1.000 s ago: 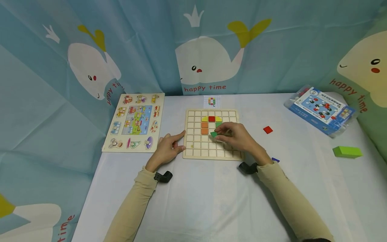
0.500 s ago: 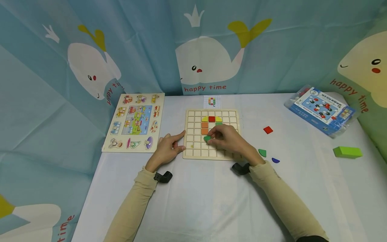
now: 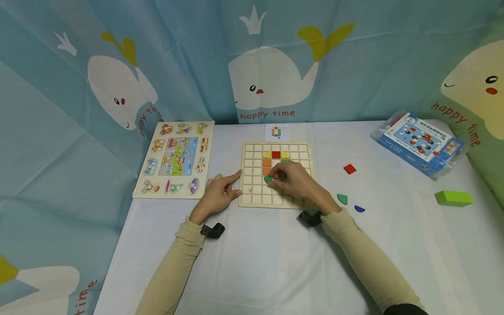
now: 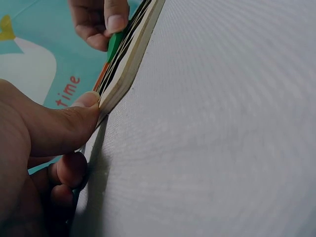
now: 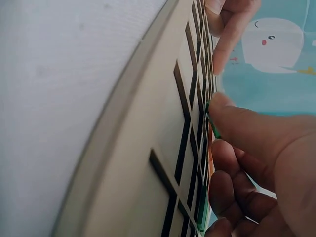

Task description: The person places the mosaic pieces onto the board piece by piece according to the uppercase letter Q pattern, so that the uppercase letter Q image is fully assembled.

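Observation:
The wooden grid board (image 3: 252, 201) lies in the middle of the white table. My right hand (image 3: 295, 181) pinches a green quarter-round tile (image 3: 268, 179) between thumb and fingers, over the cell just below the orange tiles (image 3: 267, 166). My left hand (image 3: 217, 194) steadies the board's left edge with the tips of its straight index finger and thumb; its other fingers are curled. A red square tile (image 3: 276, 155) lies in the grid between two yellow tiles (image 3: 267, 155). Another green tile (image 3: 285, 160) is partly hidden behind my right hand.
Right of the board lie a red tile (image 3: 349, 169), a green quarter-round tile (image 3: 342, 199) and a blue tile (image 3: 359, 209). A pattern card (image 3: 269, 132) is behind it. A picture puzzle (image 3: 208, 153) stands left; a boxed set (image 3: 419, 142) and green block (image 3: 454, 198) are far right.
My right hand has moved left and slightly nearer across the grid with the green tile, uncovering the loose green tile on the table. My left hand has stayed at the board's edge.

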Demonstrator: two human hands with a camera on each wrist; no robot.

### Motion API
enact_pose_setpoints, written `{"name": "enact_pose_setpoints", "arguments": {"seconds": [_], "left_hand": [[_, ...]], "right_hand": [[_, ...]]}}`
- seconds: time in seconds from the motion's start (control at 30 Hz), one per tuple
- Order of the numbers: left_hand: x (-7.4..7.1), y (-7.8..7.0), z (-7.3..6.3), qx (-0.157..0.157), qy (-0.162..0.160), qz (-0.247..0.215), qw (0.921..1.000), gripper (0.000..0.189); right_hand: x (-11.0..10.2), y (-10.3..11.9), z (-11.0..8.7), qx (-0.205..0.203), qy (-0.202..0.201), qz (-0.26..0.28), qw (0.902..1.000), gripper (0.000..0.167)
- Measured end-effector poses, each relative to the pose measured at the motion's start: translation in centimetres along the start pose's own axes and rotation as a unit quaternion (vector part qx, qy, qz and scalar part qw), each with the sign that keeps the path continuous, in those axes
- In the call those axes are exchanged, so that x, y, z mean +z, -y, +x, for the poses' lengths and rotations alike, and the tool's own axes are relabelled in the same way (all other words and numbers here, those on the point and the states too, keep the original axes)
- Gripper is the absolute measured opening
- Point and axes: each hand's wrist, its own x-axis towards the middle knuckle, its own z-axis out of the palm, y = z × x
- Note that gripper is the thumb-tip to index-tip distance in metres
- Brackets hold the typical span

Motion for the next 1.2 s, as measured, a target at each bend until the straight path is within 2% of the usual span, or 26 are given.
{"name": "enact_pose_setpoints", "arguments": {"seconds": [0.43,1.0,1.2], "left_hand": [[-0.01,-0.16,-0.05,0.000,-0.001,-0.003,1.0000,0.066],[0.00,-0.06,-0.04,0.000,0.000,0.003,1.0000,0.066],[0.10,-0.03,-0.04,-0.002,-0.003,0.002,1.0000,0.066]], "right_hand": [[0.16,0.25,0.26,0.013,-0.004,-0.023,0.9996,0.018],[0.21,-0.10,0.09,-0.001,-0.015,-0.025,0.9996,0.014],[-0.54,-0.23,-0.49,-0.012,-0.024,-0.016,0.9995,0.017]]}}
